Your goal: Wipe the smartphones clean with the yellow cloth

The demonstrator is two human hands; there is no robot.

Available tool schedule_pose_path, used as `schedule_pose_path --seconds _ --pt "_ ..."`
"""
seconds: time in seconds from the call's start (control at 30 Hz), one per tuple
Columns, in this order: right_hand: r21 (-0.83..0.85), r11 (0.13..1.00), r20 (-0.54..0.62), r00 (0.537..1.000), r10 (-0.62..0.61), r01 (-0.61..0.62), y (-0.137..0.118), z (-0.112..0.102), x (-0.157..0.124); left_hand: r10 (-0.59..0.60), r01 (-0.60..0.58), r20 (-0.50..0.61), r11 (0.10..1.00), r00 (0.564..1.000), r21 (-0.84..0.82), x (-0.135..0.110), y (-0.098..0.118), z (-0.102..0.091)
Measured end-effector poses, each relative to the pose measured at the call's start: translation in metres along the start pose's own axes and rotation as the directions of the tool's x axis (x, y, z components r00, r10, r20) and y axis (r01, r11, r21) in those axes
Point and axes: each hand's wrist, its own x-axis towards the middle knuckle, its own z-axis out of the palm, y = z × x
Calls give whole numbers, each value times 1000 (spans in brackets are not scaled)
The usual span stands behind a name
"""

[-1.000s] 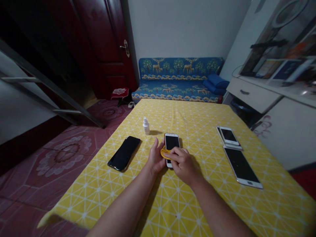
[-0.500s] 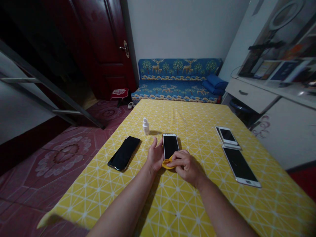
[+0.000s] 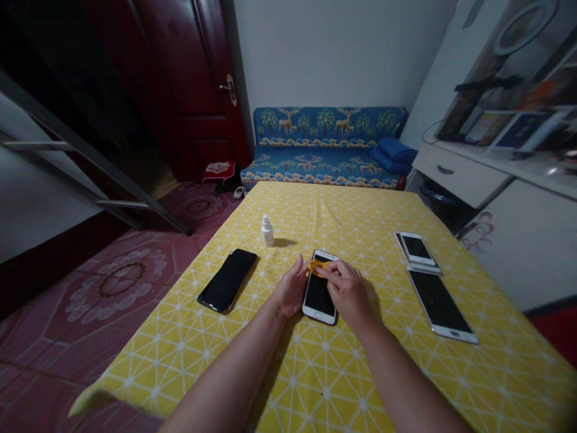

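A white-framed smartphone [image 3: 321, 294] with a dark screen lies at the middle of the table, slightly turned. My left hand [image 3: 289, 293] holds its left edge, thumb raised, with some fingers hidden behind or under the phone. Pinched in my right hand [image 3: 349, 291] is a small yellow cloth [image 3: 318, 267], pressed against the upper part of the screen. Left of my hands rests a black smartphone [image 3: 228, 281]. A white spray bottle [image 3: 267, 231] stands upright beyond it.
At the right side of the table lie a large white phone [image 3: 442, 305] and a smaller one [image 3: 417, 249] on top of another device. A yellow patterned tablecloth [image 3: 315, 397] covers the table. Behind are a blue sofa [image 3: 315, 157] and a cabinet [image 3: 532, 240] at right.
My right hand and the cloth have moved up from the phone's lower end to its upper part. The phone has shifted nearer and slightly right, turning a little.
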Motion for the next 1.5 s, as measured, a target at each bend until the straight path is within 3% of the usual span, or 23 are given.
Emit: schedule_pose_path --seconds 0.3,0.63,0.77,0.93,1.17,1.37,1.5 --pt "-63 989 -103 987 126 -133 16 0 -3 -87 85 46 995 995 60 -2 -5 2" --pt "13 999 -11 999 42 -42 1 -6 -3 -85 86 36 996 996 -30 0 -3 -4" --pt "45 999 25 1000 8 -9 -13 -8 -3 -35 36 13 996 999 -76 0 0 -4" --pt "114 993 119 992 -50 36 -26 -14 -1 46 -59 -98 990 994 -130 0 6 -5" --pt "219 965 165 969 -186 148 -31 -20 2 152 -204 -280 965 948 -165 1 12 -6" --pt "241 955 116 971 -207 175 -26 -21 2 167 -221 -295 962 941 -161 1 13 -4" --pt "199 975 84 990 -115 96 -18 -19 1 154 -187 -248 975 956 -115 -1 11 -3"
